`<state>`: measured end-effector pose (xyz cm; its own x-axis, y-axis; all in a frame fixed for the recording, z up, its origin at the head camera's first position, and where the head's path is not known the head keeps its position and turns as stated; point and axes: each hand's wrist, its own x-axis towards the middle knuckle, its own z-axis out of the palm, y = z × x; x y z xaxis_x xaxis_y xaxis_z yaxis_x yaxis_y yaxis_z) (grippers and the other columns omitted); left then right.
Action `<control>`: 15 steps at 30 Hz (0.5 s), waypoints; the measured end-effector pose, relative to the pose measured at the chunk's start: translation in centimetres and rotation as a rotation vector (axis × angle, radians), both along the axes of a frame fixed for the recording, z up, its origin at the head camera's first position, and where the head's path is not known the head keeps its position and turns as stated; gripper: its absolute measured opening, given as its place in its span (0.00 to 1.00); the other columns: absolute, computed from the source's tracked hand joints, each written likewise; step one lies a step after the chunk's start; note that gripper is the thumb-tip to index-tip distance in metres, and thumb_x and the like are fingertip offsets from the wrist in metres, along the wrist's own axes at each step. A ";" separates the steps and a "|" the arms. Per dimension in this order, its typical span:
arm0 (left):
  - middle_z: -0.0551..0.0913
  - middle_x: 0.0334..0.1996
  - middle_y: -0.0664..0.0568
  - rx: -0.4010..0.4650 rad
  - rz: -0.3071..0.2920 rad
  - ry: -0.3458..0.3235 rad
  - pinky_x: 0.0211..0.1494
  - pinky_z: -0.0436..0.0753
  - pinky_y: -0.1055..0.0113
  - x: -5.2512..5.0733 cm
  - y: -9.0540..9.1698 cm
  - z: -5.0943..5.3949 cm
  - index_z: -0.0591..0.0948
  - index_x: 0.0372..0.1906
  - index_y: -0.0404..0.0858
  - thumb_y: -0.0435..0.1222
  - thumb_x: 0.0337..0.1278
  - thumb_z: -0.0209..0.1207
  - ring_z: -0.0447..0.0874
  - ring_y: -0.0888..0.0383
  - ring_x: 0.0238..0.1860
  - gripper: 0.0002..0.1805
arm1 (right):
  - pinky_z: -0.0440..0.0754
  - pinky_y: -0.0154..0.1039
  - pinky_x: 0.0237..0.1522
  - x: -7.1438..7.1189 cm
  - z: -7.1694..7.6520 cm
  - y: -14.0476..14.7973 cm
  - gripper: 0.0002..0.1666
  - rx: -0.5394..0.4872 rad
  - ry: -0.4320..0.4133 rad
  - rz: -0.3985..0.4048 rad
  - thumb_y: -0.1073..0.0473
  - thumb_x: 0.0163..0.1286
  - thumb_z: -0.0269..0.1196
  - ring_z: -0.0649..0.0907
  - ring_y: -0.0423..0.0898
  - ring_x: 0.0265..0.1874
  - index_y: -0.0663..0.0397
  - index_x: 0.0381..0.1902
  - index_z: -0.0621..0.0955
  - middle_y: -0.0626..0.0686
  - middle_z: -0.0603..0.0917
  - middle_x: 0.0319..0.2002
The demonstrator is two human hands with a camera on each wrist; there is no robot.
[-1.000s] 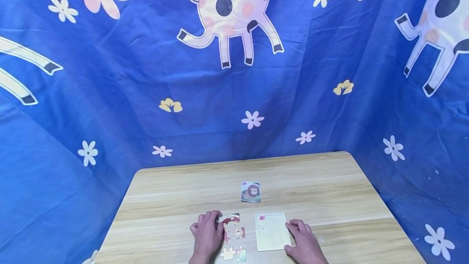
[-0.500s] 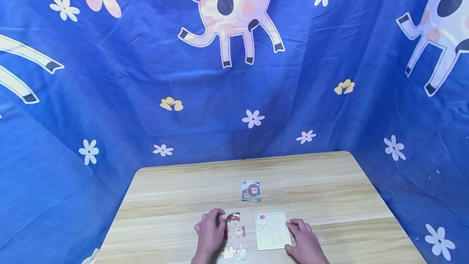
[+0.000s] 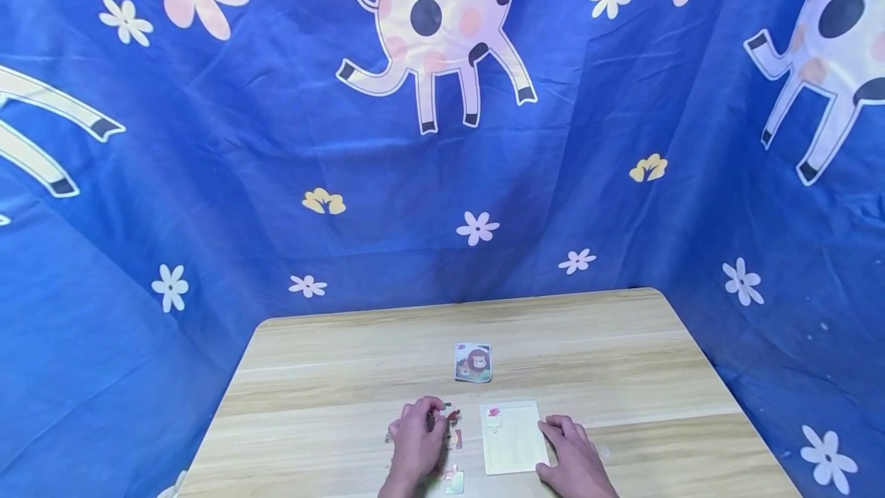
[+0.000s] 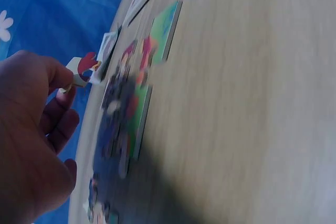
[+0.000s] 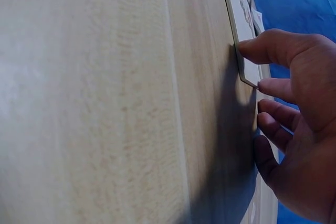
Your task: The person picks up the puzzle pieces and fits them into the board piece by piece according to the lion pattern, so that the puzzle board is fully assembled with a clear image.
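My left hand [image 3: 417, 438] pinches a jigsaw piece [image 4: 83, 70], white with a red shape, between thumb and forefinger. It is held above the loose jigsaw pieces [image 3: 454, 481], some of which the hand hides in the head view. To the right lies a pale square puzzle board [image 3: 515, 444], with one piece [image 3: 494, 413] bearing a pink shape in its far left corner. My right hand [image 3: 577, 456] holds the board at its right side; in the right wrist view, thumb and forefinger touch its edges near a corner.
A small picture card [image 3: 473, 363] with a lion lies beyond the pieces and board. Everything rests on a wood-grain table [image 3: 332, 375]. Blue printed cloth [image 3: 387, 252] hangs behind and beside the table.
My left hand has moved right across the loose pieces and now has a piece lifted between its fingers. The right hand and the board stay in place.
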<state>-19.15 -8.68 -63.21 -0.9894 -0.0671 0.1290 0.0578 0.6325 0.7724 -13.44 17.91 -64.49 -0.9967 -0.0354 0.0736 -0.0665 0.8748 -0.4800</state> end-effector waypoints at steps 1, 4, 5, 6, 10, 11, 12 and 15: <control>0.80 0.30 0.66 -0.001 -0.009 0.003 0.53 0.55 0.52 0.0 0.2 0.0 0.81 0.36 0.50 0.34 0.53 0.62 0.70 0.64 0.39 0.07 | 0.73 0.49 0.49 0.0 0.0 0.0 0.41 0.000 0.001 -0.002 0.53 0.40 0.71 0.74 0.50 0.56 0.55 0.58 0.79 0.50 0.76 0.57; 0.80 0.30 0.67 -0.005 -0.028 0.014 0.53 0.56 0.52 -0.1 0.9 0.2 0.81 0.36 0.50 0.34 0.52 0.63 0.70 0.65 0.38 0.07 | 0.73 0.49 0.49 0.0 0.1 -0.1 0.41 0.000 0.005 -0.004 0.53 0.40 0.71 0.74 0.50 0.55 0.55 0.58 0.79 0.50 0.76 0.57; 0.80 0.29 0.67 -0.010 -0.032 0.015 0.52 0.56 0.52 -0.2 1.2 0.3 0.81 0.35 0.50 0.34 0.52 0.62 0.70 0.65 0.38 0.07 | 0.73 0.49 0.50 0.0 0.1 -0.1 0.41 -0.001 0.005 -0.005 0.53 0.40 0.70 0.74 0.50 0.55 0.55 0.58 0.79 0.50 0.76 0.57; 0.80 0.29 0.67 -0.012 -0.038 0.013 0.52 0.56 0.52 -0.2 1.4 0.3 0.81 0.35 0.50 0.34 0.52 0.62 0.70 0.65 0.38 0.07 | 0.73 0.49 0.50 -0.1 0.1 -0.1 0.41 0.000 0.005 -0.005 0.53 0.41 0.71 0.74 0.50 0.55 0.55 0.58 0.79 0.50 0.76 0.57; 0.81 0.30 0.67 -0.037 -0.056 0.011 0.50 0.58 0.54 -0.4 2.1 0.5 0.81 0.34 0.51 0.35 0.52 0.63 0.70 0.65 0.38 0.06 | 0.74 0.49 0.49 -0.1 0.1 -0.2 0.41 0.009 -0.001 -0.004 0.52 0.41 0.71 0.74 0.49 0.55 0.54 0.58 0.79 0.49 0.76 0.57; 0.82 0.31 0.67 -0.043 -0.061 0.013 0.50 0.58 0.55 -0.4 2.2 0.5 0.81 0.33 0.51 0.35 0.51 0.63 0.70 0.65 0.38 0.07 | 0.74 0.49 0.49 -0.1 0.1 -0.2 0.40 0.010 -0.002 -0.003 0.52 0.41 0.71 0.74 0.49 0.55 0.54 0.58 0.79 0.49 0.76 0.57; 0.82 0.31 0.67 -0.045 -0.065 0.014 0.50 0.58 0.55 -0.4 2.4 0.5 0.81 0.33 0.52 0.35 0.51 0.63 0.70 0.65 0.38 0.07 | 0.74 0.49 0.49 -0.1 0.1 -0.2 0.40 0.012 -0.002 -0.003 0.52 0.42 0.71 0.74 0.49 0.55 0.54 0.58 0.79 0.49 0.76 0.57; 0.83 0.31 0.67 -0.052 -0.081 0.026 0.50 0.59 0.56 -0.3 2.8 0.6 0.81 0.33 0.53 0.35 0.51 0.64 0.70 0.66 0.38 0.07 | 0.74 0.48 0.49 -0.1 0.2 -0.2 0.40 0.011 0.005 -0.006 0.53 0.41 0.71 0.74 0.49 0.55 0.54 0.58 0.79 0.49 0.76 0.57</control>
<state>-19.48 -5.89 -62.65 -0.9876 0.0208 0.1559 0.1302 0.6642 0.7361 -13.58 17.71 -64.32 -0.9965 -0.0299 0.0779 -0.0631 0.8805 -0.4698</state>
